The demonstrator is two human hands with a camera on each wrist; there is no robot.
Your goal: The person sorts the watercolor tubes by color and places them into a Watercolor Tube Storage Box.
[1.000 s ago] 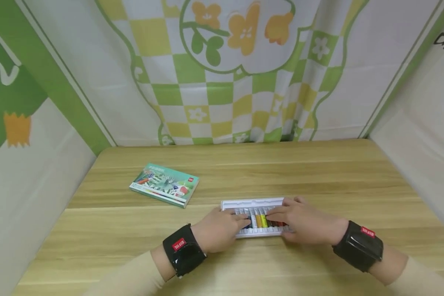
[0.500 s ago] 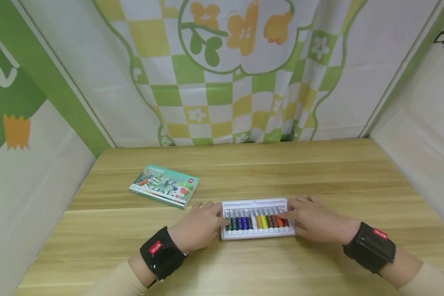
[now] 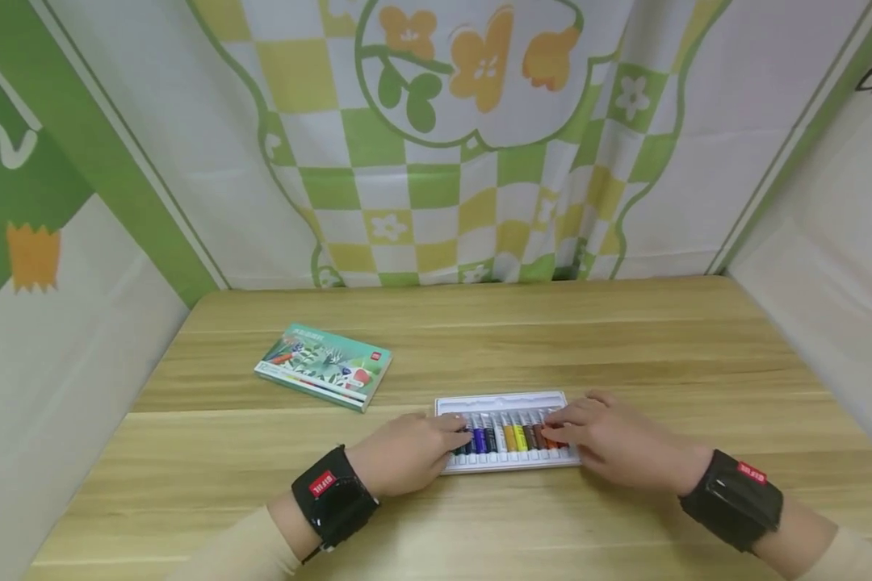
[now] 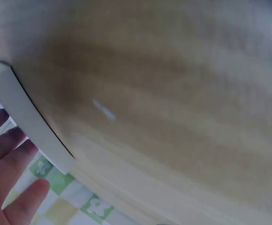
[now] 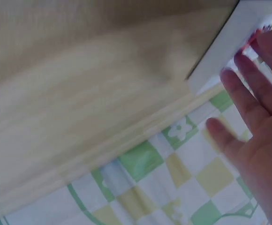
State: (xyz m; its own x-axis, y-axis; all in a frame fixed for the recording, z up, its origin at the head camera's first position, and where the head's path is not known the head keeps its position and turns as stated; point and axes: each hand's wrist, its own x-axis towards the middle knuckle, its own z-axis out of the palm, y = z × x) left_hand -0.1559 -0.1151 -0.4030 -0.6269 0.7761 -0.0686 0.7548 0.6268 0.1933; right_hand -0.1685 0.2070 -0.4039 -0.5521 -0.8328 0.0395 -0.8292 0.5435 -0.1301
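Note:
A white tray (image 3: 501, 399) of several coloured paint tubes (image 3: 512, 436) lies on the wooden table, near its front edge. My left hand (image 3: 414, 452) rests with straight fingers on the tray's left end, fingertips on the dark tubes. My right hand (image 3: 603, 440) lies with straight fingers on the right end, over the red and brown tubes. In the left wrist view the tray's white edge (image 4: 28, 122) runs beside my extended left fingers (image 4: 7, 187). The right wrist view shows the tray's corner (image 5: 225, 44) and my right fingers (image 5: 248, 93) spread flat.
A green illustrated paint box (image 3: 323, 364) lies flat at the left middle of the table (image 3: 625, 339). Checked green, yellow and white cloth walls (image 3: 443, 161) close in the table at the back and on both sides.
Both hands spread out to the tray's ends half a second ago, baring the tubes. Now they have moved back inward a little, over the end tubes. The tray has hardly shifted.

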